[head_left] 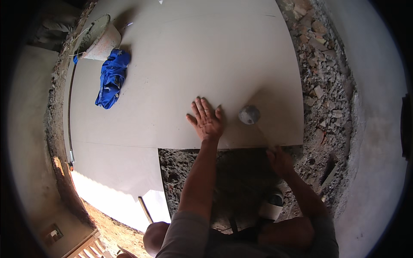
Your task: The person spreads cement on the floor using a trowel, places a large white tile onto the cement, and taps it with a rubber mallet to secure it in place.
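Note:
My left hand lies flat with its fingers spread on a large pale floor tile. My right hand is closed round the handle of a mallet. The mallet's rounded grey head is over the tile, to the right of my left hand; whether it touches the surface I cannot tell. Its light handle is blurred and runs back across the tile's near edge to my fist. Below that edge is a dark bed of loose soil or mortar.
A mortar-stained bucket and a crumpled blue cloth or bag rest on the tile at far left. A long thin rod lies along the left side. Rubble fills the strip beside the right wall. A narrow bar lies at lower left.

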### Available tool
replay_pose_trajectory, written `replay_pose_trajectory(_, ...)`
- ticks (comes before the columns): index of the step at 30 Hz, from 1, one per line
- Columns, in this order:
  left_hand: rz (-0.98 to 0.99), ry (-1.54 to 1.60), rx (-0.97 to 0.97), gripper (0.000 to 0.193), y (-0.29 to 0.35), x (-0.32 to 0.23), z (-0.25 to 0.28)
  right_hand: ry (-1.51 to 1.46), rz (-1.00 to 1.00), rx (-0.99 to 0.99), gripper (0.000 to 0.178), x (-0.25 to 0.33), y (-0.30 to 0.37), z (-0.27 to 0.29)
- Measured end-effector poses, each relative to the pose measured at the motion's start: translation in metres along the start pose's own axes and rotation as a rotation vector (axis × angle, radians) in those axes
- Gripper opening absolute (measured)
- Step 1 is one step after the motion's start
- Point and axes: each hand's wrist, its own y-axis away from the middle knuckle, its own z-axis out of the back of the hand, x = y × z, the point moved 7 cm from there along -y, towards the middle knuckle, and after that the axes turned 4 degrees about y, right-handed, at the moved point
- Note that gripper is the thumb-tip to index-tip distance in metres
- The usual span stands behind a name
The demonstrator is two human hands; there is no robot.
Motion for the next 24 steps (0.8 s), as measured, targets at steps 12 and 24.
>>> replay_pose_trajectory(12,-0.044,-0.065,0.106,0.072,-0.115,0.014,0.015,0.061,-0.162,0.091,0.045,0.016,-0.054,-0.005)
replay_pose_trajectory(24,0.192,-0.063,0.004,0.083,-0.162,0.040,0.037,-0.186,0.042,-0.110,0.039,0.069,-0.109,0.036)
